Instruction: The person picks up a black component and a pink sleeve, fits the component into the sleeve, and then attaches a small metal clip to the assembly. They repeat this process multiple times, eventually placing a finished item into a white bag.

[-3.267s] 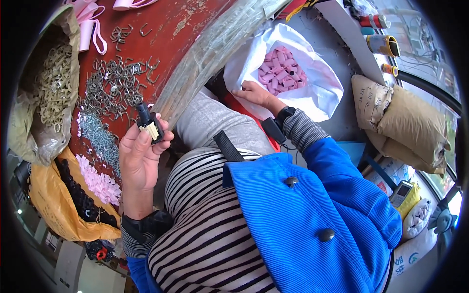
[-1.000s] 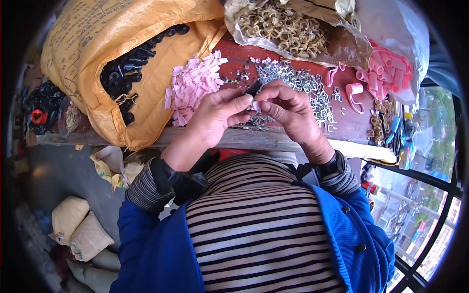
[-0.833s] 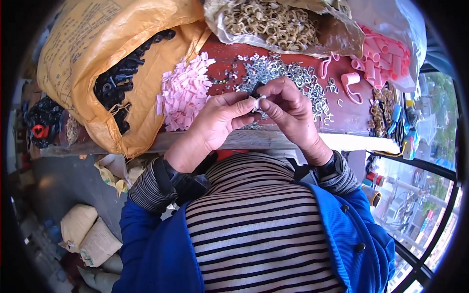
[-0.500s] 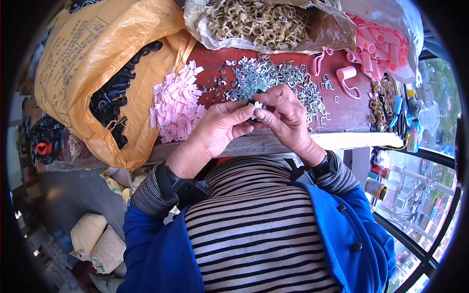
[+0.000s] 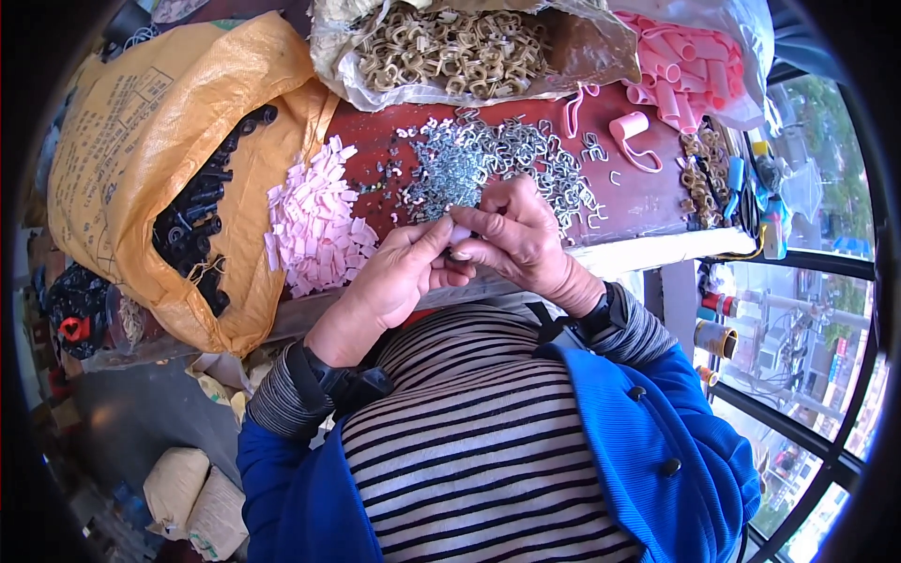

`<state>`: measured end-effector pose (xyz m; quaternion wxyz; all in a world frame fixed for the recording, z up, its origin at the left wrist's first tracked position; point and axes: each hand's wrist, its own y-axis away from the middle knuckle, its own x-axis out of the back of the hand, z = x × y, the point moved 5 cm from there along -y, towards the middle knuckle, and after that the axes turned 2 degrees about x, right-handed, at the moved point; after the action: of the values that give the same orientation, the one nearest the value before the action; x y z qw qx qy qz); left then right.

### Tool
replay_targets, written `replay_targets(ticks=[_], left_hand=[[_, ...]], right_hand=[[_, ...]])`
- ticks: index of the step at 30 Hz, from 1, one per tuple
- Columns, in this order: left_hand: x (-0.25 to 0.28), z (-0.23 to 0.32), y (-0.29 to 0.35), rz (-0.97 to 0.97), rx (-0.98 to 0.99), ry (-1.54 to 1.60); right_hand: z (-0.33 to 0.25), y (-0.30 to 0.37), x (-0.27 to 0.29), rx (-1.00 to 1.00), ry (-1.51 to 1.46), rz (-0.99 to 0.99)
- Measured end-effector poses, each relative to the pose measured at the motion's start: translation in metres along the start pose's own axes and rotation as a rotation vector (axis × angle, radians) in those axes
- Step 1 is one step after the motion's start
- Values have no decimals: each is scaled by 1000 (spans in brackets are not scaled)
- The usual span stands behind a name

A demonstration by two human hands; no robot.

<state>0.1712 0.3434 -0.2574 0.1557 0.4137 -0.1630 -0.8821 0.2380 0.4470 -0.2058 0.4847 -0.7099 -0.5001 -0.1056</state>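
My left hand [image 5: 402, 274] and my right hand [image 5: 521, 233] meet over the near edge of the red table. Thumbs and fingers of both are pinched together around a small piece [image 5: 459, 234]. Only a pale bit of it shows between the fingertips; the rest is hidden. Just beyond the hands lies a pile of tiny grey metal parts [image 5: 450, 167], with bent metal hooks [image 5: 549, 161] spread to its right. A heap of flat pale pink pieces [image 5: 314, 220] lies left of my left hand.
An orange woven sack [image 5: 122, 178] with black plastic parts [image 5: 192, 216] stands at the left. Behind are a bag of brassy clips [image 5: 455, 49] and pink tubes [image 5: 690, 70]. One curled pink tube [image 5: 631, 131] lies nearer. A window [image 5: 807, 338] borders the right; sacks [image 5: 197, 497] stand lower left.
The view has shifted, so the table's things sit further left. My hands stay together, but the fingers have closed more over the piece; black and whitish parts that showed before are now mostly covered.
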Motion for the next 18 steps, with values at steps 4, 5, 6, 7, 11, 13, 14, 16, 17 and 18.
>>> replay_targets(ticks=[4,5,6,7,11,13,14,16,17,18], left_hand=[[-5,-3,2,-25,-14,10],[-7,-4,2,-30,-19,-2],[-8,-5,1,-34,-23,-13],[-9,-5,-1,-36,-21,-17],[-11,-4,-8,8,-27,-40],[-10,3,-10,42,-121,-132],[-9,7,-10,65,-170,-176],[-8,8,-13,74,-204,-241],[-11,10,-14,62,-235,-316],[-13,12,-14,55,-267,-392]], right_hand=[[-5,0,6,30,114,23],[-6,1,7,30,132,19],[-7,2,7,29,149,14],[-6,3,8,28,166,8],[1,7,9,-18,113,1],[11,11,21,-76,127,6],[19,13,29,-131,141,10],[46,12,60,-256,363,131],[66,16,77,-302,499,140],[87,21,93,-344,630,150]])
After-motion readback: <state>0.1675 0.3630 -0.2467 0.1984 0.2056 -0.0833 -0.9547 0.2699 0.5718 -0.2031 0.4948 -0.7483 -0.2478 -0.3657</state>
